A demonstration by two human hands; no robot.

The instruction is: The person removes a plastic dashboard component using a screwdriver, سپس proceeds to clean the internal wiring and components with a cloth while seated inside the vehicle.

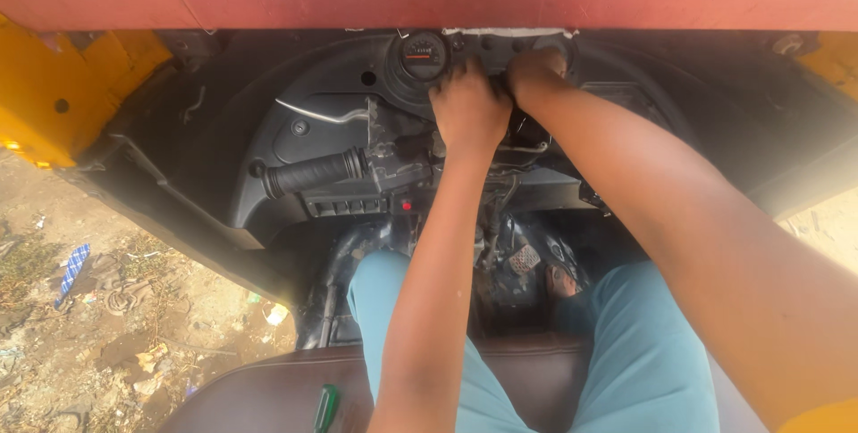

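Left hand [468, 111] curled, pressing on the dashboard [340, 120] beside the round gauge [422, 56]; right hand [536, 71] fisted just beside it; what either grips, cannot tell

Two hands — the left hand [469, 109] and the right hand [536, 71] — were at the dashboard. There was one round gauge [422, 54], one black handlebar grip [315, 173], one green-handled screwdriver [325, 408] — and one brown seat [268, 393].

We wear teal trousers [626, 353], plain and smooth over both knees. Our forearms are bare from wrist to elbow, with no watch, ring or glove on our left hand [469, 111] or right hand [536, 71]. At five o'clock shows a yellow sleeve edge [822, 417].
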